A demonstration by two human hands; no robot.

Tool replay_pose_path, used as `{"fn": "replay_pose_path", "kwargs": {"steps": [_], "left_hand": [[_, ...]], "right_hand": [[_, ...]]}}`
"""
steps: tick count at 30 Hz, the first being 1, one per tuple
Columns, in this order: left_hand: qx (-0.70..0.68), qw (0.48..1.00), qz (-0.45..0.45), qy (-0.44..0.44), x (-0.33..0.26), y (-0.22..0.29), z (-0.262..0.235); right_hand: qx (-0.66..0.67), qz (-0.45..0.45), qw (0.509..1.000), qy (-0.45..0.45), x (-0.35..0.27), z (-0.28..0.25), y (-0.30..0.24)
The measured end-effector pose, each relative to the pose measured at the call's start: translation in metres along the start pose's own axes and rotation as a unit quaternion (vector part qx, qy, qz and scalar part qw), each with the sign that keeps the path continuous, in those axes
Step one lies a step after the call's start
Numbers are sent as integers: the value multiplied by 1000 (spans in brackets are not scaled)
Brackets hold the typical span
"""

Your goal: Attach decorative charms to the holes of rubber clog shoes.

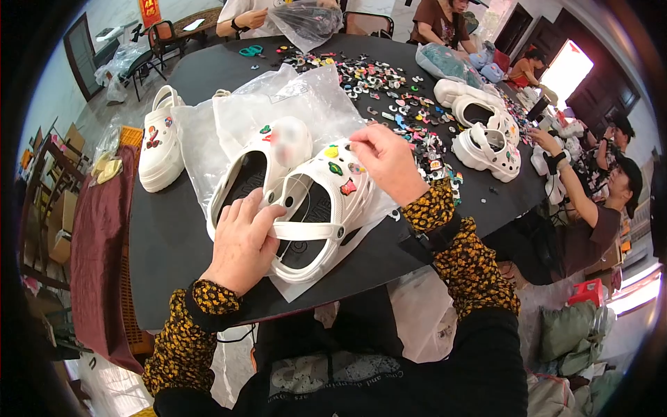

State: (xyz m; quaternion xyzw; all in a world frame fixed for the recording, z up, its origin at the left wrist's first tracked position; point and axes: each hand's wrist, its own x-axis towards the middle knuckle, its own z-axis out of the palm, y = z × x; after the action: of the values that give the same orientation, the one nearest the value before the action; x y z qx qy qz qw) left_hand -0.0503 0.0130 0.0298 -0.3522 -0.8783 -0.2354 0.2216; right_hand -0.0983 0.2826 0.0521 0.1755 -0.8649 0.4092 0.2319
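A pair of white clogs lies in front of me, toes pointing away. My left hand closes over the inner side of the right clog, by its strap, and also overlaps the left clog. At the right clog's toe, the fingers of my right hand are pinched together against the upper. What they hold, if anything, is hidden. Several colourful shoe charms sit in the right clog's holes, and a few more are on the left one. A clear plastic bag is spread under the pair.
Loose shoe charms cover the black table beyond my right hand. More white clogs stand at the left and right. Co-workers sit around the table; one across from me handles a clear bag. A cloth-covered bench is left.
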Motion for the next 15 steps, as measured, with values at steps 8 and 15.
{"fn": "replay_pose_path", "kwargs": {"steps": [8,15], "left_hand": [[1,1000,0,-3,0,0,2],[-8,1000,-18,-16,0,0,1]], "right_hand": [[-65,-119,991,-24,-11,8,6],[-62,-119,990,-31,-14,5,6]]}}
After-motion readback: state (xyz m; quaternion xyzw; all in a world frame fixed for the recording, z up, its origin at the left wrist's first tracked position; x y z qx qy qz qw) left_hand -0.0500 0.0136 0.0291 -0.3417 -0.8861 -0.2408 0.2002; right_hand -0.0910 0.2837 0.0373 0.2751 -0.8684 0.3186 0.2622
